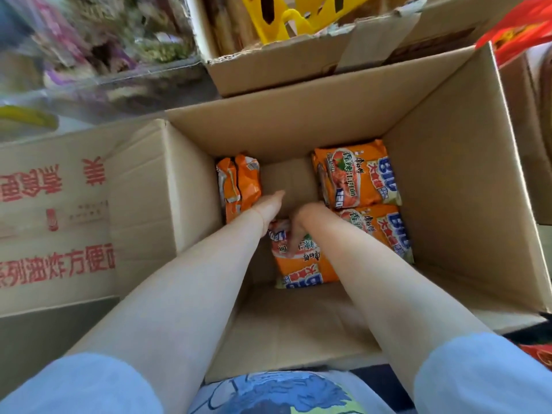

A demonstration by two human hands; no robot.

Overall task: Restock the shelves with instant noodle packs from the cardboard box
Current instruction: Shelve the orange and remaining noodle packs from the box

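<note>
Noodle packs: orange; one flat at the box's near centre (301,264), two flat at right (358,174), some on edge at left (239,186).
Cardboard box (448,180): open, deep, mostly bare floor.
Right hand (301,222): arm reaches down into the box, fingers curled onto the centre pack, gripping its upper edge.
Left hand (268,204): arm extended, fingers straight, flat against the upright left packs.
Left flap (59,204): red printing.
Second box (298,64): behind, holding a yellow plastic item (286,16).
</note>
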